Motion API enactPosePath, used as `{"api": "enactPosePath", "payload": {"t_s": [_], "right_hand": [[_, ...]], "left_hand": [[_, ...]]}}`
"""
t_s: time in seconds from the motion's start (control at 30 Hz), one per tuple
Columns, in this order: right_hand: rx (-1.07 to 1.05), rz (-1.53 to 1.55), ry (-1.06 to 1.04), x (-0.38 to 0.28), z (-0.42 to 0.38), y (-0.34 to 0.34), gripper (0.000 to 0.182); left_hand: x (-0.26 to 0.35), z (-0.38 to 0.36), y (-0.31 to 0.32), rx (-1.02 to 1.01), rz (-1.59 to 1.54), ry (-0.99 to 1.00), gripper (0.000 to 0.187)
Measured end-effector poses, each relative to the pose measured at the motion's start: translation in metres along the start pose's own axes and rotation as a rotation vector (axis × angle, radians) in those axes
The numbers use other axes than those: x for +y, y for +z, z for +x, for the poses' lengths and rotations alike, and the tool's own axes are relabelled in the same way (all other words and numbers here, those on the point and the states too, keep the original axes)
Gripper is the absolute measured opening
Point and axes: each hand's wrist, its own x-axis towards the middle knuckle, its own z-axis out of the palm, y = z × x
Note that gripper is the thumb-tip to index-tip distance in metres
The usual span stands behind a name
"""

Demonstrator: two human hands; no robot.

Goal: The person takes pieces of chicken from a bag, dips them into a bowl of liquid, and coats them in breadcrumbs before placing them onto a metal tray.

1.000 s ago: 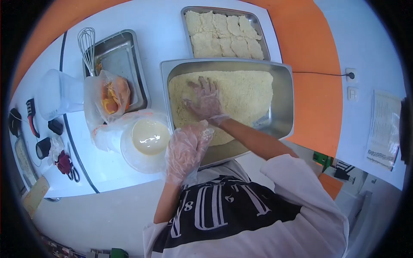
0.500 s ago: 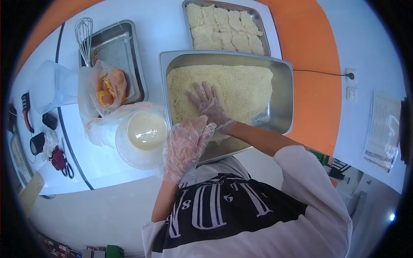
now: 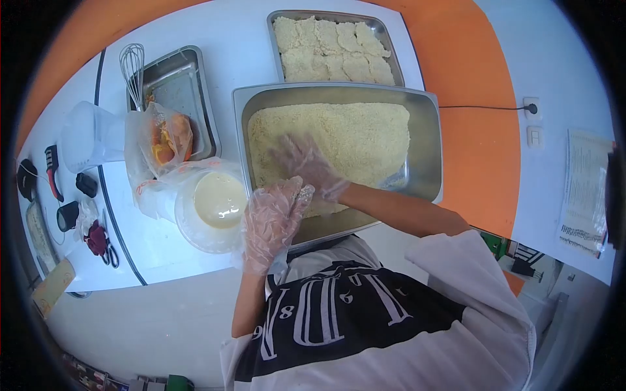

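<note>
My right hand [image 3: 308, 165], in a clear plastic glove, lies palm down on the pale breadcrumbs [image 3: 352, 133] in a deep steel pan [image 3: 427, 150]. Its fingers are spread and blurred by motion. At the pan's near left corner hovers my left hand [image 3: 274, 221], gloved too, with crumbs stuck on the fingertips. Its fingers are loosely stretched and nothing shows in them. Just left of it stands a clear tub of creamy batter [image 3: 220, 199].
Crumb-coated flat pieces [image 3: 332, 49] fill a steel tray behind the pan. A whisk [image 3: 132, 75] leans on another tray [image 3: 207, 114], beside a plastic bag with orange contents [image 3: 171, 140]. Farther left are a clear jug [image 3: 91, 137], scissors [image 3: 111, 256] and a red-black handled tool [image 3: 53, 173].
My right hand has shifted slightly left and nearer over the crumbs and is now blurred. My left hand stays by the pan's corner. The camera view has shifted slightly.
</note>
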Motion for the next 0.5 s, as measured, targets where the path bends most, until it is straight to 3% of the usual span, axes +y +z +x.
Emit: {"api": "enactPosePath", "payload": {"t_s": [0.07, 0.1, 0.3, 0.4, 0.5], "right_hand": [[-0.133, 0.092, -0.211, 0.011, -0.017, -0.005, 0.097], [-0.132, 0.097, -0.219, 0.012, -0.006, -0.006, 0.097], [-0.008, 0.127, -0.117, 0.016, 0.03, -0.015, 0.09], [0.007, 0.144, -0.108, 0.008, 0.016, -0.018, 0.094], [0.026, 0.219, 0.032, 0.008, -0.01, -0.036, 0.098]], "left_hand": [[0.001, -0.002, -0.001, -0.056, 0.017, -0.061, 0.029], [0.0, -0.003, -0.002, -0.052, 0.033, -0.043, 0.03], [-0.003, 0.008, 0.004, 0.047, 0.02, 0.019, 0.03], [-0.001, -0.005, 0.004, 0.031, 0.01, 0.013, 0.028], [0.0, -0.001, 0.005, 0.021, -0.008, 0.039, 0.025]]}}
